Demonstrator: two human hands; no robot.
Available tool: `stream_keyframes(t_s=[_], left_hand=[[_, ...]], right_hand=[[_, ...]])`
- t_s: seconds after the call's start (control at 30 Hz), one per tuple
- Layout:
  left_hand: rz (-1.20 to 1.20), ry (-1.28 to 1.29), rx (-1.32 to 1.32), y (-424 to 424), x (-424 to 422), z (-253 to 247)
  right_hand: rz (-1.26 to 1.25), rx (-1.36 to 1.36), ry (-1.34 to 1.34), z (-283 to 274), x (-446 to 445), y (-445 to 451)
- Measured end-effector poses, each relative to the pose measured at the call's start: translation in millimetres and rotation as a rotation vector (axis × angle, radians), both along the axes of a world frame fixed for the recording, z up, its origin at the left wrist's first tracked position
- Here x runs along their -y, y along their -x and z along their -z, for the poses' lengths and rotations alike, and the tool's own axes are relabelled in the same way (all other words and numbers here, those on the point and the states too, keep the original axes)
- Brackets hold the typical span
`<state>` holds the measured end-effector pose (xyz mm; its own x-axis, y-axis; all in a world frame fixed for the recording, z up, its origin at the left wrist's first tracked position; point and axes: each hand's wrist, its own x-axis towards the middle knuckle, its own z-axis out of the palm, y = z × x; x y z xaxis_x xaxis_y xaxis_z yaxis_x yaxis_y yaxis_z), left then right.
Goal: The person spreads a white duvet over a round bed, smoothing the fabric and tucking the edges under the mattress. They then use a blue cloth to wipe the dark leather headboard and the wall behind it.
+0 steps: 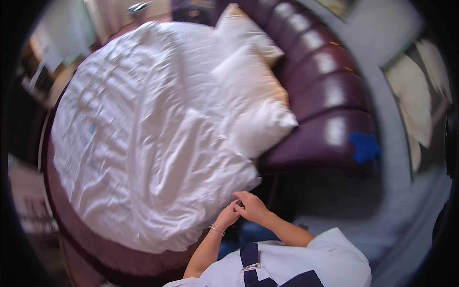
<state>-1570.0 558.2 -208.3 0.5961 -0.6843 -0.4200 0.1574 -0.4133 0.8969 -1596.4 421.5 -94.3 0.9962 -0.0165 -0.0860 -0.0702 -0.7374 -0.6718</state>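
Observation:
My left hand (228,216), with bracelets at the wrist, is at the near edge of a crumpled white bed sheet or cover (150,143). My right hand (254,207) meets it there, and the fingers of both come together. The right fingertips reach over the sheet's edge. Whether either hand grips the fabric is hard to see, since the fingers partly hide it. The sheet covers most of a round bed with a dark red-purple base (107,251). White pillows (251,129) lie in a row along the headboard side.
A curved, padded purple leather headboard (319,97) borders the bed on the right. A blue cloth (365,146) lies over its near end. Grey floor (322,222) shows to my right. Beyond it, pale cushions or pillows (412,97) rest on a dark surface.

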Motion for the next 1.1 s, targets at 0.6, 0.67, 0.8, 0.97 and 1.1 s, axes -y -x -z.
stream_keyframes(t_s=[0.6, 0.67, 0.8, 0.97, 1.1], left_hand=[[0.157, 0.323, 0.319, 1, 228, -213], [0.140, 0.319, 0.307, 5, 234, -211], [0.031, 0.441, 0.403, -2, 238, -218], [-0.173, 0.325, 0.389, -16, 195, -225], [-0.387, 0.181, 0.450, -10, 128, -214]], right_hand=[[0.713, 0.333, 0.819, -257, 253, 59], [0.568, 0.357, 0.879, -248, 246, 52], [0.299, 0.295, 1.028, -218, 218, 11], [0.178, 0.093, 0.786, -171, 201, -37], [-0.042, -0.061, -0.120, -129, 169, -48]])
